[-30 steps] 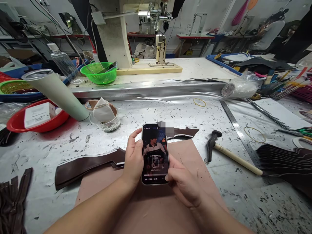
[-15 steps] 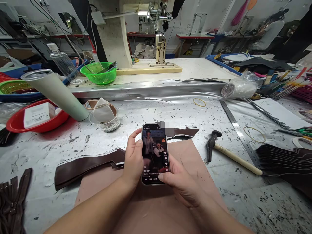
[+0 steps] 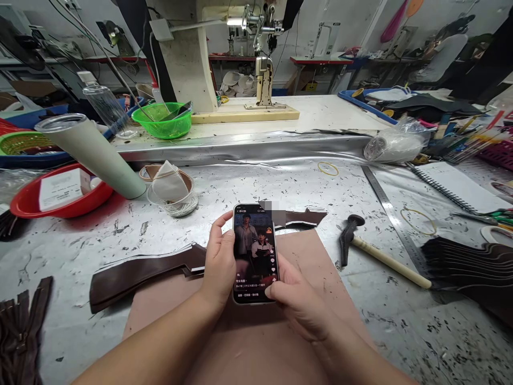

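Both hands hold a lit phone (image 3: 255, 254) above a pink sheet (image 3: 256, 331) on the worktop (image 3: 280, 182): left hand (image 3: 219, 262) wraps its edge, right hand (image 3: 298, 299) thumbs its lower screen.

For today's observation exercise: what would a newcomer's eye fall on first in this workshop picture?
Both hands, left hand and right hand, hold a lit phone at the centre, above a brown sheet. A hammer lies to the right; a green bowl sits far left.
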Demonstrator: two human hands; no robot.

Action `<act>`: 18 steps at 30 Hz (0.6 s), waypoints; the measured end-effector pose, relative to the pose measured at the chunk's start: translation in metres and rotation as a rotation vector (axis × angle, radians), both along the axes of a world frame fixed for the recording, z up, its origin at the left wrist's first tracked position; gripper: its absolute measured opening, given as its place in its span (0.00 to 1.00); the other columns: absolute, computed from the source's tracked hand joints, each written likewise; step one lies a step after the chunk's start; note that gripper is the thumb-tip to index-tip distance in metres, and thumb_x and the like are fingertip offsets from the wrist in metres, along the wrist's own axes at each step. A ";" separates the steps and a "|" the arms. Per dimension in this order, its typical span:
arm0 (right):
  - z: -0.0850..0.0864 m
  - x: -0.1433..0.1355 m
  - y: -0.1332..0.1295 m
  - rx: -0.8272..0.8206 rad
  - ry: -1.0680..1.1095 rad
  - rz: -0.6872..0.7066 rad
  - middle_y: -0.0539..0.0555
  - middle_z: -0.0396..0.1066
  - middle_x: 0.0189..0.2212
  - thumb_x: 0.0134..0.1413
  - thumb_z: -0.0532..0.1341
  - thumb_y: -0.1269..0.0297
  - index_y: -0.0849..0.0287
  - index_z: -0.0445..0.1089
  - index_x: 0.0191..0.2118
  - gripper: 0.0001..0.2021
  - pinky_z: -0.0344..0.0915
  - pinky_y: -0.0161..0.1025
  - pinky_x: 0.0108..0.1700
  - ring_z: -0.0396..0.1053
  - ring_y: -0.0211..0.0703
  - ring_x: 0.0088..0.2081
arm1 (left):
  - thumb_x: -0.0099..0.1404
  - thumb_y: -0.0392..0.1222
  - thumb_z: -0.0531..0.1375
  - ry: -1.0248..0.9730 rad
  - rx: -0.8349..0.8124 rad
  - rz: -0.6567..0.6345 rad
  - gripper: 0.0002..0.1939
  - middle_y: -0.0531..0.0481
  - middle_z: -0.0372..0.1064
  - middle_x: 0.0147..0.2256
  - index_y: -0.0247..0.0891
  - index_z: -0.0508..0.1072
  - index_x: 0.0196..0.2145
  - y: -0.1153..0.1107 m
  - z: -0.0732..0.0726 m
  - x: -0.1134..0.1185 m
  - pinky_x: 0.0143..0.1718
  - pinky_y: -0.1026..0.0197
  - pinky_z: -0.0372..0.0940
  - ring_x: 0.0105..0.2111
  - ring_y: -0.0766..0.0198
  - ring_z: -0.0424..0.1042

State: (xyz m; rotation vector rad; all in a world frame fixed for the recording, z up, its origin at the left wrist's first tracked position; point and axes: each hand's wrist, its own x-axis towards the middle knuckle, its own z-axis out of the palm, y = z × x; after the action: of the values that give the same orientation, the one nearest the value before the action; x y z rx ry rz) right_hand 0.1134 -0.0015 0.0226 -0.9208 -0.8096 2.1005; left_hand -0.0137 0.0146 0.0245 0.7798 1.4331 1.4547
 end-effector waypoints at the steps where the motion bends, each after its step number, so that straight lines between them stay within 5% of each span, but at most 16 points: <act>1: 0.000 0.001 0.000 -0.011 -0.003 -0.006 0.48 0.70 0.33 0.31 0.54 0.77 0.56 0.66 0.44 0.27 0.58 0.37 0.39 0.63 0.42 0.36 | 0.63 0.42 0.51 -0.005 0.003 -0.001 0.16 0.56 0.70 0.26 0.44 0.63 0.49 0.000 0.000 0.000 0.25 0.68 0.65 0.24 0.68 0.69; 18: 0.003 0.000 0.000 0.042 0.024 0.015 0.52 0.72 0.40 0.32 0.55 0.76 0.58 0.65 0.47 0.29 0.59 0.41 0.45 0.64 0.46 0.44 | 0.62 0.44 0.52 -0.023 0.006 -0.030 0.19 0.58 0.69 0.25 0.45 0.61 0.51 -0.001 -0.004 -0.001 0.23 0.68 0.63 0.21 0.69 0.66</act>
State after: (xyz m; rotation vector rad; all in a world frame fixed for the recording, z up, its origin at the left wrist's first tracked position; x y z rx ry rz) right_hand 0.1129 -0.0014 0.0260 -0.8685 -0.8470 2.0955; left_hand -0.0147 0.0140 0.0207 0.7833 1.3949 1.4414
